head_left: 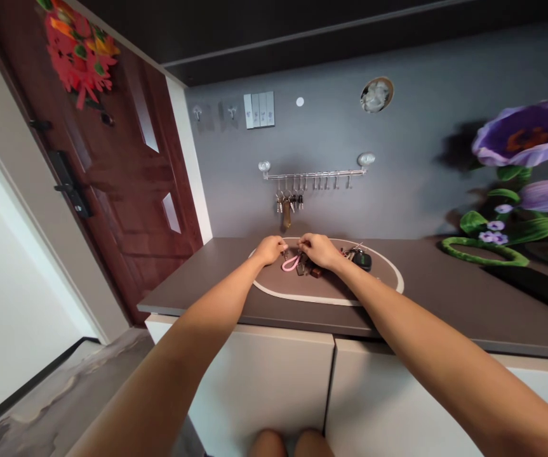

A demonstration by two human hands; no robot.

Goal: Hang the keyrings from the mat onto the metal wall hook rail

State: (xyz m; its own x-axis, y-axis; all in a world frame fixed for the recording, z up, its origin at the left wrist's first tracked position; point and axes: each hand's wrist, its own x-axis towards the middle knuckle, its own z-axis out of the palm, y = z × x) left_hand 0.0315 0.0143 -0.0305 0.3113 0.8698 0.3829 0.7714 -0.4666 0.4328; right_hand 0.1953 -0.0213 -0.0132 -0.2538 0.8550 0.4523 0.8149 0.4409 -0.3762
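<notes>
My left hand [271, 249] is closed in a pinch over the oval mat [278, 292], a small metal piece that looks like a key [285, 255] at its fingertips. Close by on the right, my right hand [320, 251] pinches the upper end of a pink loop strap [290, 264]; its fingers partly hide what is attached there. Below that hand lie a brown block-like fob [316, 272] and several small dark pieces. A black round-cornered fob [362, 260] rests beside more keys [347, 254], right of my right wrist.
On the wall, a clear hook rail [321, 175] carries several hanging keys [286, 206] on its left hooks. Purple artificial flowers [524, 136] stand at the right of the dark countertop [426, 298]. A dark shelf [302, 38] overhangs, and a red-brown door [121, 190] is at left.
</notes>
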